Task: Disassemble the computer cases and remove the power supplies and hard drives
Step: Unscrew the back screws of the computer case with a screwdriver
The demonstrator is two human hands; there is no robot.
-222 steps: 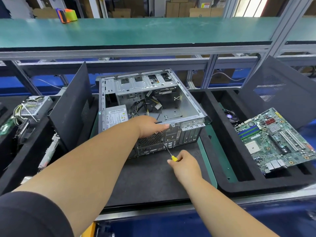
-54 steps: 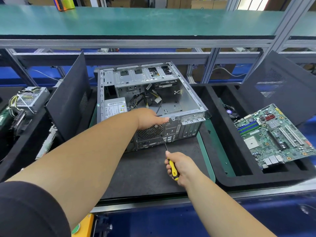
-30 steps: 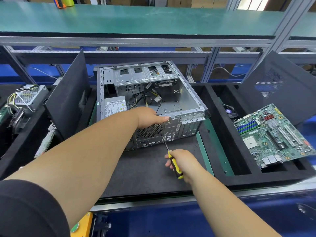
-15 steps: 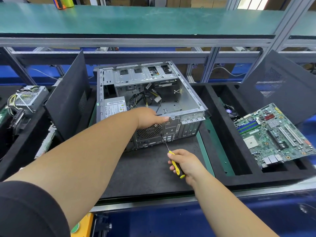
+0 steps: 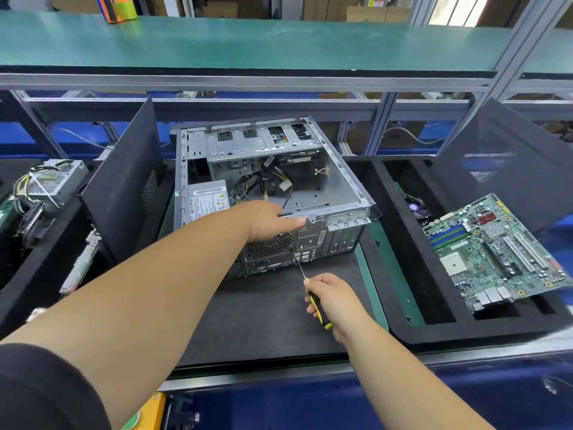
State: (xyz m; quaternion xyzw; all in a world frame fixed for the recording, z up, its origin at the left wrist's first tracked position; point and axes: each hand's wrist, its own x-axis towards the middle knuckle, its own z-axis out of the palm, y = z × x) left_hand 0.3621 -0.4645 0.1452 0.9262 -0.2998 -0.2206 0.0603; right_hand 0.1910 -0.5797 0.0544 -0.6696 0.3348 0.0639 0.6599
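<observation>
Open computer case (image 5: pixel 273 193) lying on its side at the middle of the dark foam mat (image 5: pixel 263 321), rear panel turned toward the near edge, side cover already off. Left hand (image 5: pixel 266 220) resting on the top rim of the rear panel, thumb laid straight along the metal, other fingers hidden behind the rim, so whether curled over it cannot be told. Right hand (image 5: pixel 333 301) clenched round the yellow-and-black handle of a screwdriver (image 5: pixel 305 282), shaft angled up and left, tip meeting the rear panel just below the fan grille (image 5: pixel 271 245); exact screw too small to make out. Power supply (image 5: pixel 207 201) seated in the case's left near corner, label up, wire bundle (image 5: pixel 266 184) trailing across the floor of the case. Drive (image 5: pixel 299 156) apparently sitting in the bay at the far side, beneath the drive cage. Motherboard (image 5: pixel 493 252) out and propped in the foam tray (image 5: pixel 412 305) at the right; another removed power supply (image 5: pixel 51 181) at the left edge, with black side panels (image 5: pixel 124 187) leaning upright. Judged roughly halfway: cover and board gone, supply screws probably being undone, supply and drive both left to free, unplug and lift out.
</observation>
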